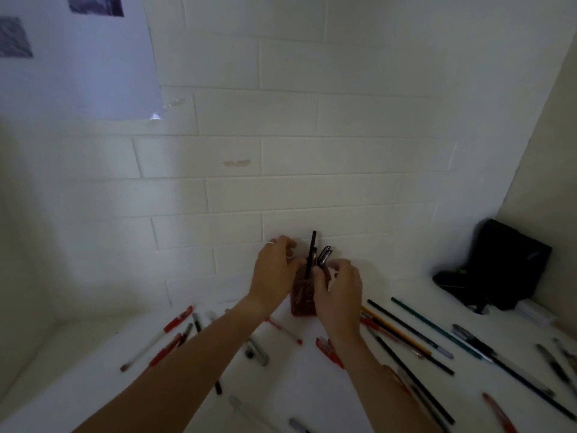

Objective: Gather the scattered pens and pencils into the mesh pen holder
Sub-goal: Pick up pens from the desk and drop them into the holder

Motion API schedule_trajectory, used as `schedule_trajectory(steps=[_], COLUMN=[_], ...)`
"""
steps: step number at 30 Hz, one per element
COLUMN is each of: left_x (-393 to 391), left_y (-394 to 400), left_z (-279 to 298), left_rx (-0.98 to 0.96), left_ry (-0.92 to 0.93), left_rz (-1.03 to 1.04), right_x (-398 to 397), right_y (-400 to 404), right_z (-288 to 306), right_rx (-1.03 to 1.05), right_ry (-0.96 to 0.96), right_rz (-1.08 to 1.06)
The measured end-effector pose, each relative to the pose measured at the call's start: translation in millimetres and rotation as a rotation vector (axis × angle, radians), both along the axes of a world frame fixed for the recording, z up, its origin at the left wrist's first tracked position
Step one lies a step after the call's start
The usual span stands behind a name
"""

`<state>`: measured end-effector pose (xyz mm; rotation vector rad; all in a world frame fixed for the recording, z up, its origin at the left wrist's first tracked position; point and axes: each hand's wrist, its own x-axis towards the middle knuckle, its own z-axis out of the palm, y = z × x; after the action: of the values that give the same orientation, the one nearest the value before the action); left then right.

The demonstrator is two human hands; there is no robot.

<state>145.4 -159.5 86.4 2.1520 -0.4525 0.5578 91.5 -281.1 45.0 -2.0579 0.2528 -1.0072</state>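
Observation:
A dark red mesh pen holder (302,303) stands on the white table close to the tiled wall. A long black pencil (312,249) and two grey-capped pens (325,254) stick up out of it. My left hand (272,273) is wrapped around the holder's left side and upper rim. My right hand (339,292) is at its right front, fingers curled around the lower part of the grey pens. Loose on the table lie red pens (178,318), a grey marker (258,351), a yellow pencil (396,329), black pencils (409,335) and a green pencil (437,330).
A black bag (502,267) leans in the right back corner, with a small white object (535,314) beside it. Paper sheets (78,54) hang on the wall at upper left. Several more pens (499,410) lie along the table's right side and near edge.

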Motion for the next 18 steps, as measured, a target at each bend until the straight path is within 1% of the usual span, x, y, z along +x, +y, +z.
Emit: schedule_trajectory(steps=[2, 3, 4, 5, 7, 8, 12, 14, 16, 18], left_x=[-12.6, -18.8, -24.6, -29.4, -37.3, -40.5, -58.9, -67.5, -73.1, -79.6], left_y=[15.7, 25.5, 36.9, 49.9, 79.1, 95.2, 160.8, 189.7, 210.3, 220.2], left_z=[-9.3, -16.3, -23.8, -30.7, -39.5, -40.9, -36.2, -35.6, -37.9, -40.7], left_rx=[0.065, 0.112, 0.165, 0.217, 0.289, 0.316, 0.522, 0.598, 0.667, 0.675], left_ry=[-0.053, -0.073, -0.074, -0.046, 0.057, 0.108, 0.279, 0.400, 0.508, 0.615], left_rz=[0.010, 0.023, 0.047, 0.084, 0.188, 0.247, 0.493, 0.517, 0.460, 0.405], right_x=[-14.2, -20.6, -26.4, -30.7, -36.5, -38.7, -50.9, -59.0, -67.5, -72.6], right_y=[7.8, 14.6, 23.1, 33.1, 53.4, 63.1, 95.0, 110.7, 127.4, 141.5], right_z=[3.3, 2.9, 2.0, -0.5, -8.1, -13.0, -25.1, -29.1, -31.0, -32.2], right_rx=[-0.121, -0.168, -0.188, -0.183, -0.159, -0.172, -0.227, -0.241, -0.285, -0.329], right_ry=[-0.117, -0.140, -0.122, -0.063, 0.107, 0.167, 0.255, 0.300, 0.359, 0.414], right_rz=[-0.068, -0.048, 0.032, 0.147, 0.367, 0.432, 0.483, 0.518, 0.535, 0.514])
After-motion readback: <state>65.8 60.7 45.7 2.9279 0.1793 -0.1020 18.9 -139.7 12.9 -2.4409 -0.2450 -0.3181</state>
